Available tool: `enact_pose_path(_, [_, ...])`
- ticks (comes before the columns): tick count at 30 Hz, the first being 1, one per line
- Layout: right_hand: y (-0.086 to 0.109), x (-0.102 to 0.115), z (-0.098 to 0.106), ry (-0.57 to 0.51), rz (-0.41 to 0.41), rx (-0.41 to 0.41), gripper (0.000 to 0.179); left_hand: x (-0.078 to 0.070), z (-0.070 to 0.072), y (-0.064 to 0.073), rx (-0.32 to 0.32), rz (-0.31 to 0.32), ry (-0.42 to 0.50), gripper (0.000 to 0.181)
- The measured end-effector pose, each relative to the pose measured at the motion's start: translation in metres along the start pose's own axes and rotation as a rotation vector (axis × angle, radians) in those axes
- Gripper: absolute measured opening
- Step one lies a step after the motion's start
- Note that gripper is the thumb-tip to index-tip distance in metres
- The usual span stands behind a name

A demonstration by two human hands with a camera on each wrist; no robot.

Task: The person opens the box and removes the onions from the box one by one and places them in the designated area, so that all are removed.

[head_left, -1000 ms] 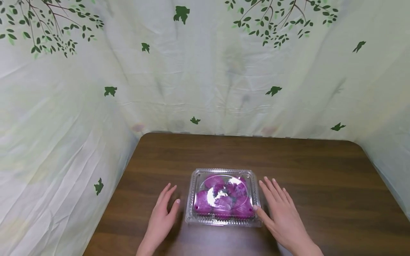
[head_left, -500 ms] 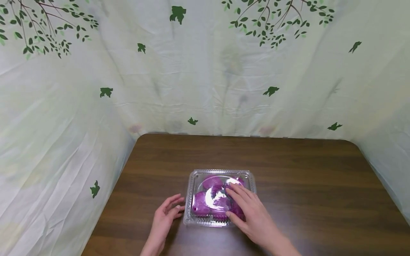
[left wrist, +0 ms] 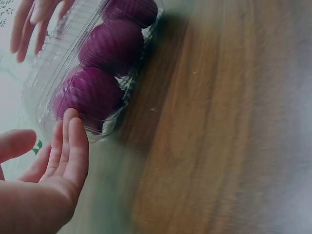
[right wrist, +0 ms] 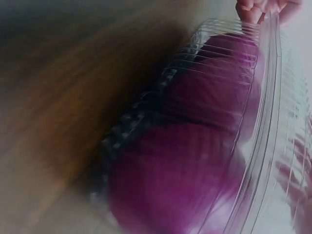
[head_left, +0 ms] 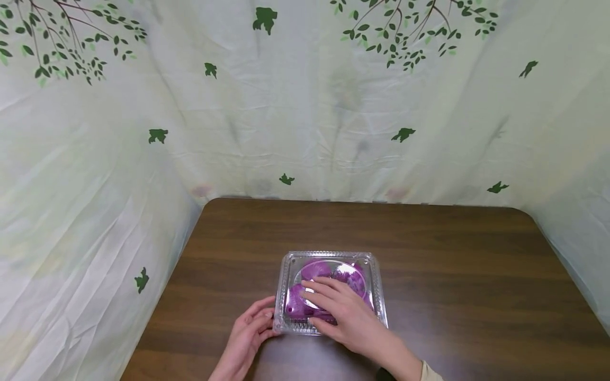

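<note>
A clear plastic clamshell box (head_left: 376, 264) with a ribbed rim lies closed on the table, filled with several round purple things (head_left: 296, 301) whose kind I cannot tell. My left hand (head_left: 245, 338) is at the box's near left corner; in the left wrist view its fingertips (left wrist: 71, 117) meet the end wall and the thumb stays apart. Over the lid, my right hand (head_left: 348, 320) reaches leftward with extended fingers; whether it presses on the lid cannot be told. In the right wrist view the box's purple contents (right wrist: 170, 180) are blurred, with left-hand fingers (right wrist: 251, 12) at the far end.
The brown wooden table (head_left: 452, 275) extends behind the box and to both sides. A pale cloth (head_left: 314, 106) printed with leaves and branches hangs behind the table and along its sides.
My right hand has moved left from beside the box to over its lid. The left hand has come right, up to the box's left edge. The box has hardly moved.
</note>
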State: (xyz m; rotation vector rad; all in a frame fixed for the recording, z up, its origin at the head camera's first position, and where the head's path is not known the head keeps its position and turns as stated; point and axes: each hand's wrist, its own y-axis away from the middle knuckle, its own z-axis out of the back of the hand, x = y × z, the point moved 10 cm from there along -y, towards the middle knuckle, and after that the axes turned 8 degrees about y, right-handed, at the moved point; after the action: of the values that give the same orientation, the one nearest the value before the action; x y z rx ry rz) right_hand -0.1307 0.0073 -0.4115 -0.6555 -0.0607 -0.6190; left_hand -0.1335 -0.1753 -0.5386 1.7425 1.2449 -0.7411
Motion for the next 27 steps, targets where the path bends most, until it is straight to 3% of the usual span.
enact_pose_path(5, [-0.018,0.008,-0.011,-0.026,0.074,0.047,0.048,0.002,-0.006,0.008,0.151,-0.002,0.14,0.034])
enact_pose_path(12, [-0.034,0.017,-0.035,-0.056,0.113,0.169,0.044,0.003,-0.012,0.015,0.254,-0.017,0.262,0.039])
enact_pose_path(17, [-0.039,0.026,-0.05,-0.001,0.179,0.216,0.036,0.006,-0.015,0.017,0.317,-0.013,0.363,0.046])
enact_pose_path(21, [-0.043,0.027,-0.061,0.019,0.188,0.266,0.033,0.008,-0.013,0.016,0.306,-0.022,0.391,0.048])
enact_pose_path(27, [-0.047,0.023,-0.075,0.047,0.158,0.325,0.03,0.014,-0.007,0.011,0.22,-0.025,0.365,0.043])
